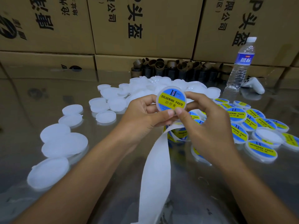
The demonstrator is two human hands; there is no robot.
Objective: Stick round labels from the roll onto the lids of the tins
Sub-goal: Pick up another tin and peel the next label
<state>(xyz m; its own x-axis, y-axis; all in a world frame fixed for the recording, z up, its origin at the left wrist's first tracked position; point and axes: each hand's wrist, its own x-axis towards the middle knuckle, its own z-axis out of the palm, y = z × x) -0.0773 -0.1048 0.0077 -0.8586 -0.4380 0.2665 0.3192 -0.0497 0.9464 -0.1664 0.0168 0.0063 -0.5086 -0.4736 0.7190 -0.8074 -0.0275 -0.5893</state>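
- Now the lid (171, 99) in hand is a round, shallow piece of translucent white plastic. It faces the camera and is tipped a little, so its print slopes down to the right.
- Its round label (171, 101) covers nearly the whole face and leaves only a thin pale rim. It is blue above and below, with a yellow band across the middle reading "SOLDERING PASTE" in black. Chinese characters sit under that, and a dark H-like mark is at the top.
- The left hand (142, 111) grips the lid from the left. Its thumb presses on the lower edge of the face, and its fingers curl behind the lid, mostly hidden.
- The right hand (208, 123) grips it from the right. Its thumb tip is on the same lower edge, touching the left thumb tip, and its forefinger curves along the right rim.
- So the lid is held up off the shiny table (202, 191), pinched between both hands, just above the label roll (178, 134).
- From the roll a white backing strip (155, 175) trails toward the camera between the forearms.
- Plain white lids (64, 143) lie to the left and in a heap behind the hands, and labelled lids (261, 150) are piled to the right.
- Further back are a water bottle (241, 65), a white game controller (254, 85), brown cardboard cores (178, 67) and cartons (145, 26).
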